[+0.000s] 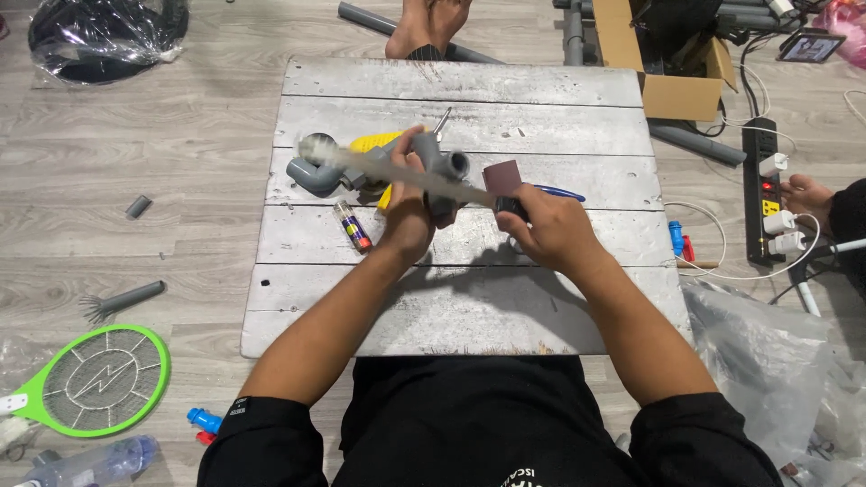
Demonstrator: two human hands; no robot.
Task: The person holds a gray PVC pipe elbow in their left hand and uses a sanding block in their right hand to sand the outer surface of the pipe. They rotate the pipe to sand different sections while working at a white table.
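Sanding under way above the tabletop [559, 311]: left hand [408, 212] clamped on grey pipe [397, 169], right hand [550, 230] pinching sandpaper [502, 177] at its end; next, probably steady strokes.

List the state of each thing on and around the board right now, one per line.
left hand: gripping the grey pipe, raised above the board.
right hand: closed on the reddish-brown sheet.
grey pipe: held slanted, motion-blurred.
reddish-brown sheet: folded around the pipe's end.
elbow fitting: lying on the wooden board.
small tube: lying flat on the board.
green racket: lying on the floor.
power strip: plugs inserted.
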